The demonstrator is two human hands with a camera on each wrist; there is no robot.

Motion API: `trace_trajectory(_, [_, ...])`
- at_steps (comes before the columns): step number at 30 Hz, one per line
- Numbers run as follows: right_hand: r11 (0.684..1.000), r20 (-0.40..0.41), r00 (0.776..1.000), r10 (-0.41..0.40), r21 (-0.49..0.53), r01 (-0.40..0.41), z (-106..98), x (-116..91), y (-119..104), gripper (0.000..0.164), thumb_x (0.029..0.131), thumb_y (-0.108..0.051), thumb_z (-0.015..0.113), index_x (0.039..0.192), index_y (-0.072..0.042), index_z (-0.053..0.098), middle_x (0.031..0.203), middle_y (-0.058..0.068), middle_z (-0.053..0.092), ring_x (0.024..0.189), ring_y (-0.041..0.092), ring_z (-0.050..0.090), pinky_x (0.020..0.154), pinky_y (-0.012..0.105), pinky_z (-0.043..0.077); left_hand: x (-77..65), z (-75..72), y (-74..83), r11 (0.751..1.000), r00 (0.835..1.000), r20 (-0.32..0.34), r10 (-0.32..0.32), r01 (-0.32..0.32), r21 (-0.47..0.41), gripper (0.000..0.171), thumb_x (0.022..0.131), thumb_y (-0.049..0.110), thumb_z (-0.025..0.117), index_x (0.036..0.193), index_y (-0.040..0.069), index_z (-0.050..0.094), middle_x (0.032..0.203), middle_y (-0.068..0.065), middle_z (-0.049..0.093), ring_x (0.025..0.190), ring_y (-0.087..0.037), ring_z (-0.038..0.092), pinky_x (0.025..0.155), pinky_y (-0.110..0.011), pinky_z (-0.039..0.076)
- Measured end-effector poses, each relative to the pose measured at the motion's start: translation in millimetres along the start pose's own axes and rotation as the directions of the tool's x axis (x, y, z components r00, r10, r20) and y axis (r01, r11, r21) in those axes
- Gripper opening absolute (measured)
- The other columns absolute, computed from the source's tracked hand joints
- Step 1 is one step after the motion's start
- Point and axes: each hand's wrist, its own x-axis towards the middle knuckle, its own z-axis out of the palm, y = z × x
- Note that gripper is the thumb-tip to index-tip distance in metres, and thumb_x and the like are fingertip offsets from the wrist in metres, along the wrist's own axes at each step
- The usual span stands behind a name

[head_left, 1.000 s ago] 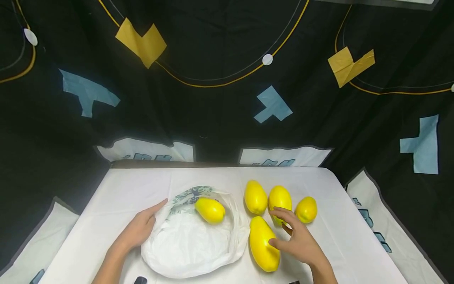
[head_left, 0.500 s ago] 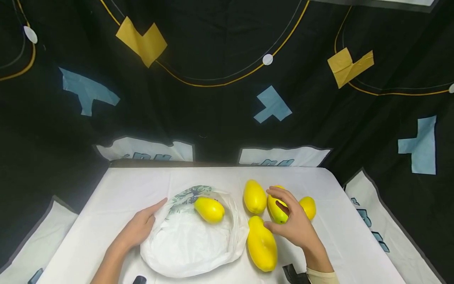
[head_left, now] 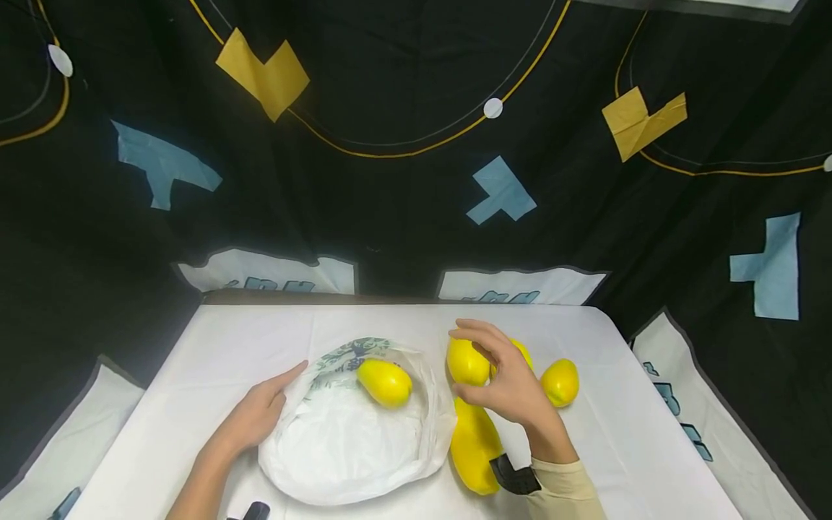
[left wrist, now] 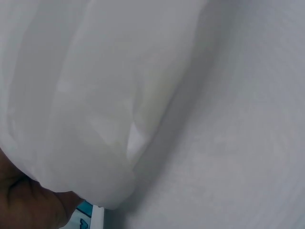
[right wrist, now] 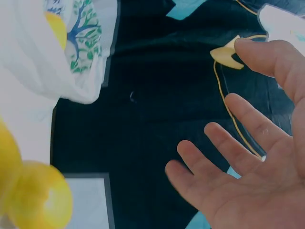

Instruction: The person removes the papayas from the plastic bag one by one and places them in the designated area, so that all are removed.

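A white plastic bag [head_left: 351,462] with a green tree print stands with its mouth spread, and one yellow mango-like fruit [head_left: 385,383] lies inside. My left hand [head_left: 256,415] rests against the bag's left rim, its index finger straight; the bag hides some fingers in the left wrist view. My right hand [head_left: 507,375] hovers over the fruits on the right, fingers spread and palm bare in the right wrist view. Below it are a round-ended yellow fruit [head_left: 465,362], another [head_left: 522,351] mostly covered by the hand, and a long papaya-like fruit [head_left: 474,448].
A small yellow fruit [head_left: 560,383] lies farther right on the white table [head_left: 637,448]. A black strap piece [head_left: 513,477] shows at my right wrist. Behind the table hangs a black cloth [head_left: 390,217] with tape patches.
My right hand has moved left and away from me, from beside the long fruit to above the back fruits. The long fruit has shifted slightly left. My left hand stays at the bag.
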Motion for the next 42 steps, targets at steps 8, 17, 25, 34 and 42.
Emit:
trace_trajectory(8, [0.999,0.068,0.997,-0.032,-0.032,0.034,22,21,12,0.063,0.069,-0.007,0.082,0.126,-0.025,0.063,0.141,-0.007,0.048,0.132,0.016,0.042,0.108,0.047,0.039,-0.6,-0.3,0.1,1.000,1.000,0.003,0.004,-0.004,-0.007,0.052,0.101,0.006,0.032,0.152,0.018,0.036,0.153,-0.013,0.037,0.140,-0.039,0.032,0.113,-0.057,0.024])
trace_trajectory(17, [0.999,0.157,0.987,-0.022,0.050,0.015,51,41,8,0.050,0.074,-0.009,0.080,0.119,-0.027,0.067,0.130,-0.007,0.058,0.124,0.011,0.049,0.107,0.045,0.041,0.3,1.1,-3.3,1.000,1.000,-0.008,0.014,-0.014,-0.013,0.053,0.100,0.006,0.033,0.151,0.018,0.038,0.152,-0.012,0.039,0.139,-0.038,0.033,0.113,-0.057,0.025])
trace_trajectory(25, [0.991,0.300,0.951,-0.072,0.133,0.033,85,56,28,0.045,0.078,-0.004,0.077,0.121,-0.013,0.067,0.125,-0.001,0.064,0.121,0.017,0.053,0.108,0.048,0.040,-0.7,0.7,-1.3,1.000,1.000,-0.013,0.004,-0.004,-0.017,0.052,0.101,0.006,0.033,0.151,0.017,0.038,0.152,-0.011,0.039,0.139,-0.037,0.033,0.113,-0.056,0.025])
trace_trajectory(34, [0.999,0.339,0.940,-0.042,0.001,0.044,109,58,54,0.042,0.077,-0.012,0.078,0.118,-0.016,0.069,0.126,-0.005,0.063,0.125,0.012,0.050,0.111,0.040,0.036,-1.4,1.4,3.0,1.000,1.000,-0.001,0.004,-0.004,-0.012,0.052,0.101,0.007,0.032,0.151,0.017,0.037,0.152,-0.012,0.039,0.139,-0.038,0.033,0.113,-0.056,0.025])
trace_trajectory(42, [0.979,0.368,0.930,0.008,-0.194,0.069,120,60,57,0.051,0.072,-0.018,0.082,0.121,-0.016,0.068,0.133,-0.001,0.060,0.128,0.017,0.049,0.111,0.040,0.036,-2.3,-1.8,4.0,1.000,1.000,-0.012,0.008,-0.008,0.008,0.051,0.102,0.006,0.032,0.151,0.017,0.037,0.152,-0.014,0.039,0.139,-0.038,0.033,0.113,-0.056,0.026])
